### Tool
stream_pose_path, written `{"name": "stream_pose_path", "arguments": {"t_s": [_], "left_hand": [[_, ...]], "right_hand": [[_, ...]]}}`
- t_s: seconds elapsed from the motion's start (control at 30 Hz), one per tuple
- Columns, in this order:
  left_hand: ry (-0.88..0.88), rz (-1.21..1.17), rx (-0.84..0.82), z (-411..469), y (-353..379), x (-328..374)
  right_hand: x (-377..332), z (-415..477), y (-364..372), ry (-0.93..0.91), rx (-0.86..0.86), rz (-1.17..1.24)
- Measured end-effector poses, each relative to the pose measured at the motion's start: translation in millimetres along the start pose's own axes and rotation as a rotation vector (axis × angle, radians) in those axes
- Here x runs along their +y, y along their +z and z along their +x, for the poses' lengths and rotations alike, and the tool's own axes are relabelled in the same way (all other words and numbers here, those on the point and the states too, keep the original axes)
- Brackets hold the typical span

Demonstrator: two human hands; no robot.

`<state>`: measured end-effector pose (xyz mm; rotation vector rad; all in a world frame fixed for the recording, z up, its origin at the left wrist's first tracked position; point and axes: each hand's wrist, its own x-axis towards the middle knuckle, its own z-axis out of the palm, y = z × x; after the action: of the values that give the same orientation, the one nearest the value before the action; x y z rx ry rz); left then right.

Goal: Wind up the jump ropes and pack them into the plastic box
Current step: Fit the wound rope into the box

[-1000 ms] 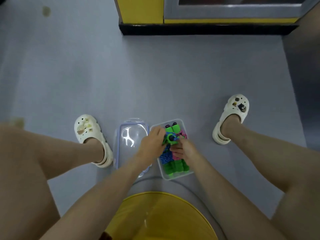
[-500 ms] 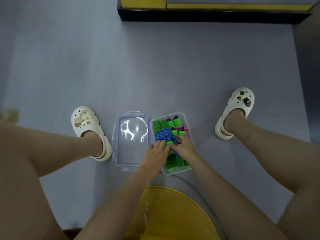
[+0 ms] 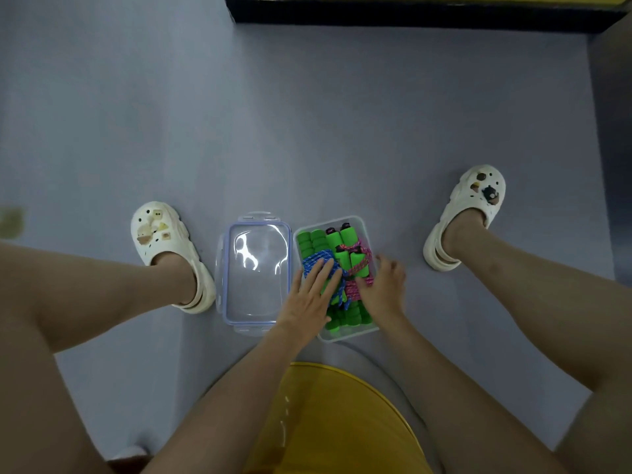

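Left hand flat, fingers straight and spread, palm down, pressing the blue rope bundle into the plastic box. Right hand sits at the box's right side over the near part of the pink rope bundle, fingers loosely bent and blurred past the right rim. Cannot tell if it pinches the rope or only rests on it. Step in hand looks like the final tamp-down: both ropes are wound and inside, packing nearly done. Box contents: green foam handles lying side by side at the far end, some with black caps, more green handles at the near end, blue cord on the left half, pink cord on the right half. The load rides about level with the rim, maybe a bit proud. Clear lid with a blue seal edge lies flat on the floor, just beside the box on its left, latches loose. Next move likely calls for keeping the cords pushed below the rim, freeing a hand for the lid, then seating it square and snapping the latches. Risk: springy cord popping up under the seal. White clogs well apart on either side.
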<state>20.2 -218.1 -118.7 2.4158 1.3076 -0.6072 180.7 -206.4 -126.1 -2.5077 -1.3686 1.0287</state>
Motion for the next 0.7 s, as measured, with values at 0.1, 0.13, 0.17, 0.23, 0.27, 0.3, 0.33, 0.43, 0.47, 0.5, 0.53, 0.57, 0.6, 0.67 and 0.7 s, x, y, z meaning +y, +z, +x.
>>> {"name": "stream_pose_path", "arguments": {"t_s": [0.1, 0.13, 0.17, 0.23, 0.27, 0.3, 0.33, 0.43, 0.47, 0.5, 0.53, 0.57, 0.6, 0.67, 0.7], "left_hand": [[0.023, 0.026, -0.042, 3, 1, 0], [0.029, 0.033, -0.052, 2, 3, -2], [0.038, 0.043, -0.065, 2, 4, -5], [0.072, 0.079, -0.096, -3, 6, -13], [0.090, 0.090, -0.100, -5, 7, -17], [0.102, 0.093, -0.099, -7, 8, -21], [0.110, 0.088, -0.096, -7, 8, -24], [0.125, 0.069, -0.104, -5, 8, -28], [0.125, 0.066, -0.106, -4, 8, -27], [0.120, 0.058, -0.106, -3, 7, -27], [0.112, 0.045, -0.103, -2, 5, -26], [0.105, 0.032, -0.097, -1, 3, -26], [0.103, 0.026, -0.092, -1, 0, -25], [0.103, 0.025, -0.087, 0, -3, -26], [0.102, 0.028, -0.084, 0, -4, -27]], "right_hand": [[4, 4, 0, 0.084, -0.165, 0.070], [4, 4, 0, 0.099, -0.183, 0.081], [4, 3, 1, 0.100, -0.196, 0.077], [3, 1, 6, 0.069, -0.207, 0.021], [2, 0, 8, 0.031, -0.172, -0.036], [0, 1, 9, -0.030, -0.111, -0.108], [-3, 3, 10, -0.121, -0.063, -0.204], [-15, 11, 8, -0.386, -0.181, -0.405], [-19, 13, 7, -0.419, -0.250, -0.419], [-22, 15, 6, -0.421, -0.303, -0.433], [-23, 18, 6, -0.416, -0.330, -0.458], [-26, 21, 5, -0.414, -0.341, -0.492], [-29, 22, 2, -0.407, -0.353, -0.516], [-34, 28, -4, -0.380, -0.392, -0.487], [-36, 29, -7, -0.355, -0.415, -0.452]]}}
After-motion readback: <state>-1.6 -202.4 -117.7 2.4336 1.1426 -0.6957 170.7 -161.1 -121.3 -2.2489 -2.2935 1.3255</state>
